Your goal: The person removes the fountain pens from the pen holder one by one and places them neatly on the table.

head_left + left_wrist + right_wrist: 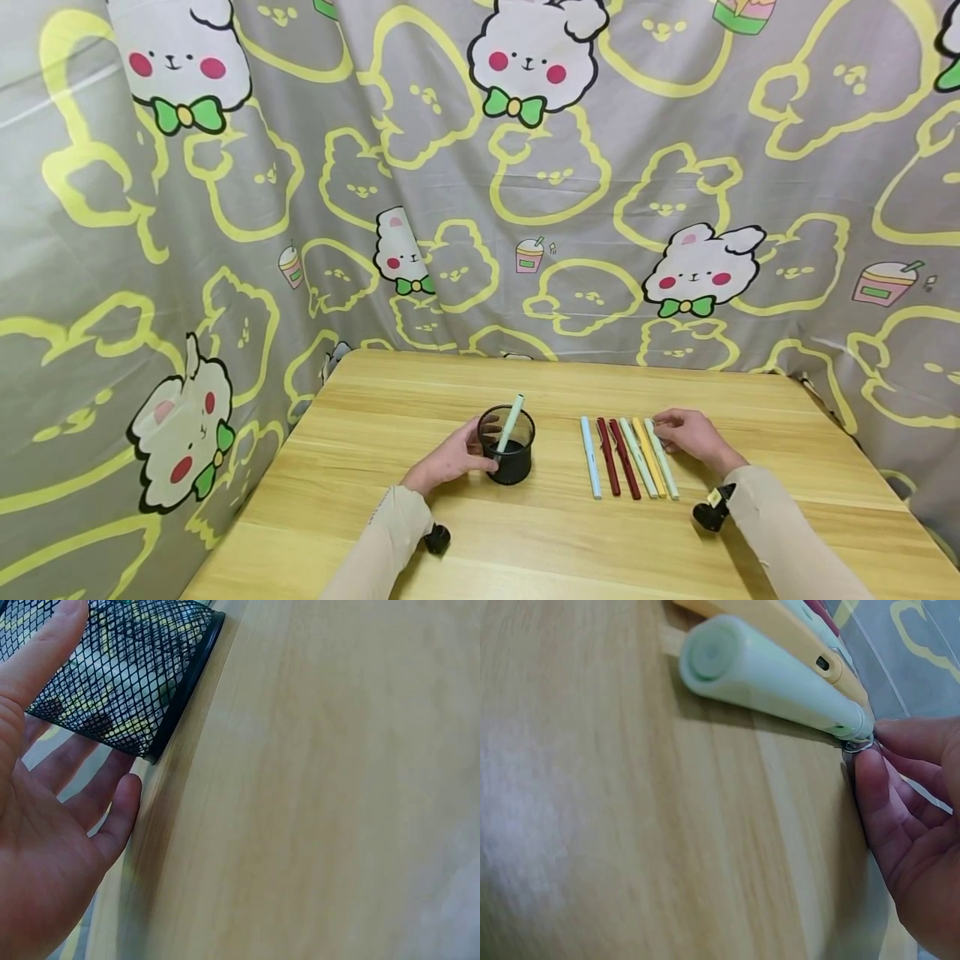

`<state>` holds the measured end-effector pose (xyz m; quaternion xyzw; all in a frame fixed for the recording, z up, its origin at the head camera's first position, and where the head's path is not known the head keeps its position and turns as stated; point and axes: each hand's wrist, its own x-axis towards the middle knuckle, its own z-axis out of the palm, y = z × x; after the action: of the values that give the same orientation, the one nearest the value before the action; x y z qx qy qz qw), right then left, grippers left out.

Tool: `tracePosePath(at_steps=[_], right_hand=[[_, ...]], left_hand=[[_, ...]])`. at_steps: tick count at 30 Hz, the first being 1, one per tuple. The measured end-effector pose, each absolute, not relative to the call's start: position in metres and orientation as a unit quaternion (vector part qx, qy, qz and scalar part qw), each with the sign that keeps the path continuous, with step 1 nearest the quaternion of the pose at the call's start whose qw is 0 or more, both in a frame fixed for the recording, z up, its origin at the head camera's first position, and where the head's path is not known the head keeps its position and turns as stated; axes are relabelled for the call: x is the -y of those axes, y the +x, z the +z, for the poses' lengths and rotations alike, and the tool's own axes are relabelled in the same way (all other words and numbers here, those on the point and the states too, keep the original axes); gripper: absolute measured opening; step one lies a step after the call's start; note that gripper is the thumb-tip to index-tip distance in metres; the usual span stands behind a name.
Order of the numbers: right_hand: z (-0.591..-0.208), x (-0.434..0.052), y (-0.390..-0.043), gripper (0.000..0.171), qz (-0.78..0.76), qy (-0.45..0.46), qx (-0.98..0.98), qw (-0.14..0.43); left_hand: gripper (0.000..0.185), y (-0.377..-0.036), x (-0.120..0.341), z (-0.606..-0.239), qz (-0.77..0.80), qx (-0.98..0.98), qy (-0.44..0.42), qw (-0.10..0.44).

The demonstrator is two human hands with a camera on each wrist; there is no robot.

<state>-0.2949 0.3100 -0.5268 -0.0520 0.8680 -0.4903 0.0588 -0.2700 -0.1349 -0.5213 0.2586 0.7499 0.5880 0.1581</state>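
My left hand grips a black mesh pen cup from its left side, thumb in front and fingers behind. In the left wrist view the thumb lies along the cup's mesh. A pale green pen leans inside the cup. On the right, my right hand pinches the far, clip end of the rightmost pale green pen between thumb and fingers. The right wrist view shows that pen lying on the table, its near end toward the camera.
Left of the pinched pen lie a yellow pen, another pale green pen, two dark red pens and a light blue pen, side by side on the wooden table. A patterned grey curtain hangs behind.
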Motion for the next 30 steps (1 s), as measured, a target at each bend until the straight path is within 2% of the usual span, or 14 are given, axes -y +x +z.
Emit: tracePosePath(at_steps=[16, 23, 30], right_hand=[[-0.519, -0.308, -0.293, 0.041, -0.477, -0.057, -0.875, 0.059], [-0.505, -0.302, -0.294, 0.039, -0.418, -0.071, -0.905, 0.018], [-0.486, -0.279, -0.294, 0.038, -0.424, -0.102, -0.900, -0.013]], left_hand=[[0.078, -0.269, 0.135, -0.520, 0.587, -0.749, 0.262, 0.160], [0.079, -0.269, 0.135, -0.521, 0.587, -0.749, 0.265, 0.155], [0.077, -0.270, 0.135, -0.522, 0.588, -0.751, 0.259, 0.155]])
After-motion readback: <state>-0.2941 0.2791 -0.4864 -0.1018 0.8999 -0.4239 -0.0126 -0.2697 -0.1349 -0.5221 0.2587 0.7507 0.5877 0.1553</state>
